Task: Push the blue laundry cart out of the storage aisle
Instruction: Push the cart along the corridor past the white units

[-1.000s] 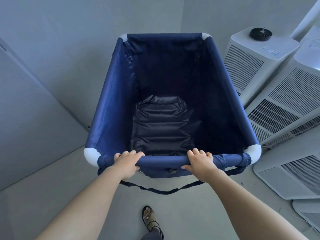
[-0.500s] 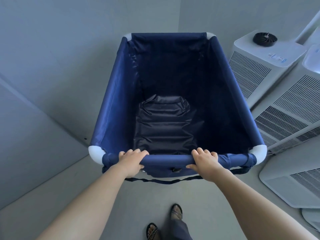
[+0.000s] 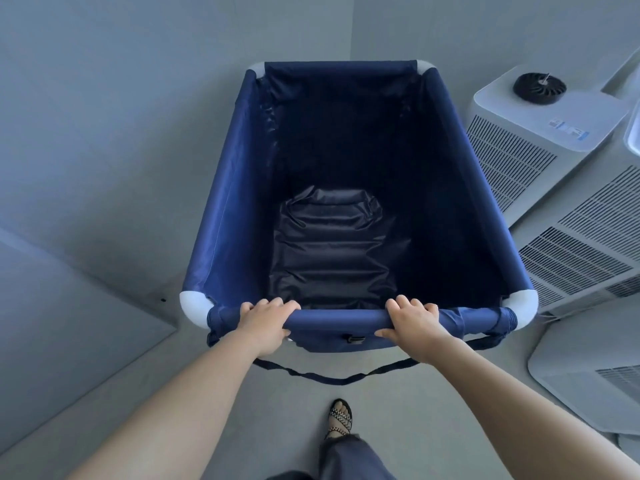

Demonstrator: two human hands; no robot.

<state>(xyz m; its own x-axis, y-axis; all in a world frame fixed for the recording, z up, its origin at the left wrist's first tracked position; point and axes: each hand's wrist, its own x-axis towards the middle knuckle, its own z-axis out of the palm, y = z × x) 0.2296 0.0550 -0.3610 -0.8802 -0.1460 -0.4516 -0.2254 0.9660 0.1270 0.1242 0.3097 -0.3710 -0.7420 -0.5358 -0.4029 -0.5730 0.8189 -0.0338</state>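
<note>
Two hands are set on the near rail (image 3: pixel 337 318) of the blue laundry cart (image 3: pixel 235 209), spaced apart so that the push can be shared evenly and the cart steered. The left hand (image 3: pixel 265 323) is wrapped over the fabric-sleeved rail, fingers curled together on top and thumb tucked beneath; the right hand (image 3: pixel 414 323) is clamped on the same rail in the same way. The cart is held straight ahead of the person, between a plain grey wall (image 3: pixel 104 133) on the left and a row of white air purifiers (image 3: pixel 512 157) close on the right. Its far end is pointed toward a corner where two walls meet, so a turn is judged likely to be needed. Inside, only a dark padded liner (image 3: pixel 329 251) is seen at the bottom. A loose strap (image 3: pixel 332 379) is left hanging under the rail, near a sandalled foot (image 3: pixel 341 417); it is judged a possible snag.
</note>
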